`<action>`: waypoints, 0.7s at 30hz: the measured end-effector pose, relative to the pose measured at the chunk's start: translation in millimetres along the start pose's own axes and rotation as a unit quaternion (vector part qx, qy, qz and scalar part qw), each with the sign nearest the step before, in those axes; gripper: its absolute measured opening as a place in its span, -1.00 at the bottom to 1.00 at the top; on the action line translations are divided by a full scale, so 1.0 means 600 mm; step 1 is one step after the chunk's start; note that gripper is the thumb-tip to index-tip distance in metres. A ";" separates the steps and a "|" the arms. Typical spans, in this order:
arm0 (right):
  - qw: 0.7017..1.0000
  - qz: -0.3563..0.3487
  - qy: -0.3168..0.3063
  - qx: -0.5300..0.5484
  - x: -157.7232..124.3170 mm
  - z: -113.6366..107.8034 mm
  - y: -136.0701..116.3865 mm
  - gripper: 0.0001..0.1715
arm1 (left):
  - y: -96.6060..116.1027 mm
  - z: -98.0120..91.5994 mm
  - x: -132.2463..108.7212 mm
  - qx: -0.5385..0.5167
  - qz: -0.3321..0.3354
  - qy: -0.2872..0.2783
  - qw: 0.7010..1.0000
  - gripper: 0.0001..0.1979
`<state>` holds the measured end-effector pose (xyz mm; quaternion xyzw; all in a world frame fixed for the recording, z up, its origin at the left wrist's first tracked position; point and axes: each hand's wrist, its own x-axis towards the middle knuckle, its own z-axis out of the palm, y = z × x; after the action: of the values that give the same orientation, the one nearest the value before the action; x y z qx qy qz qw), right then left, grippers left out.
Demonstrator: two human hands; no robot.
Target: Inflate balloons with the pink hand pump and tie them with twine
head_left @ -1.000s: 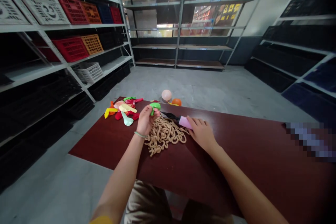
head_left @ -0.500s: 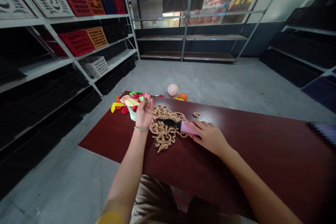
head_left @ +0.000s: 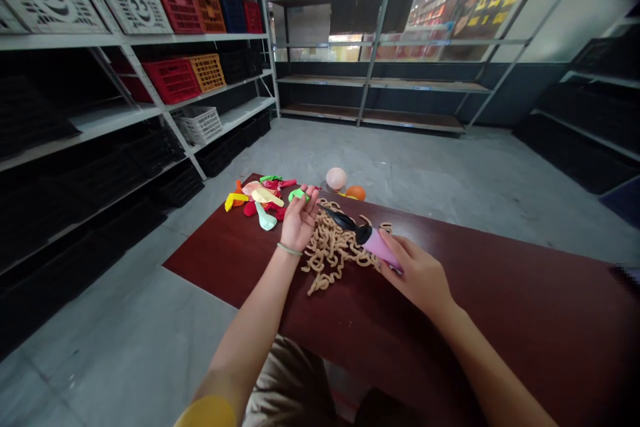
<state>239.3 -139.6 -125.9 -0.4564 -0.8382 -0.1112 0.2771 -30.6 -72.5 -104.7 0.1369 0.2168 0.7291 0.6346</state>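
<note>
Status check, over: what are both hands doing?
Left hand pinching green balloon. Right hand gripping pink pump, black tip over tan curly pile. Flat balloons heaped beyond left hand.

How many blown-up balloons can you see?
2: a pink balloon and an orange balloon close beside it, both just past the far edge of the table. More may be hidden behind the table.

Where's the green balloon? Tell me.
Head view, left of centre: the green balloon is in the left hand, between the coloured balloon pile and the tan curly heap.
</note>
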 end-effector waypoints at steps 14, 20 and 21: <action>1.000 0.010 0.007 -0.028 0.004 0.006 -0.009 -0.36 | -0.027 0.014 -0.016 0.115 0.050 -0.018 0.992 -0.67; 1.000 0.010 0.009 -0.020 0.003 0.010 -0.009 -0.37 | -0.030 0.012 -0.016 0.141 0.055 -0.018 0.988 -0.63; 1.000 0.009 0.007 -0.017 0.003 0.010 -0.009 -0.36 | -0.030 0.013 -0.016 0.145 0.055 -0.019 0.988 -0.63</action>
<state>231.8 -138.4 -129.6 -0.4678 -0.8300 -0.1263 0.2764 -9.7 -79.4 -106.2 0.2526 0.3003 0.7209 0.5712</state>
